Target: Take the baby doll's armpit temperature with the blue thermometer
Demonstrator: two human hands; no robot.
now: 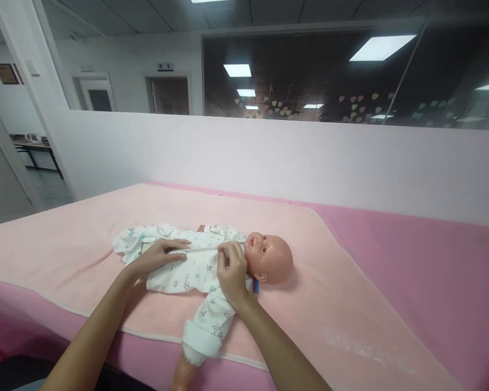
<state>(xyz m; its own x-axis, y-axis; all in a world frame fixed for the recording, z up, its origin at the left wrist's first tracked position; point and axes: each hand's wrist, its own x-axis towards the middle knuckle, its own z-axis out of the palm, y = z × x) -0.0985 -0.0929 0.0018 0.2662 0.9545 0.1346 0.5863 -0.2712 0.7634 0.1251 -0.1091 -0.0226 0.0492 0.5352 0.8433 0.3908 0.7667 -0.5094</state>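
Presently | doll (271,259) lies on blanket (330,288), long axis left-to-right, head end right | right hand (233,271) nearer head end, pinching garment (204,270) edge by neck | left hand (161,254) unclenched, resting on torso | contact: 2 hands

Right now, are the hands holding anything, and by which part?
The right hand seems to pinch the outfit by its front edge, near the doll's head; the left hand lies lower on it, grip unclear.
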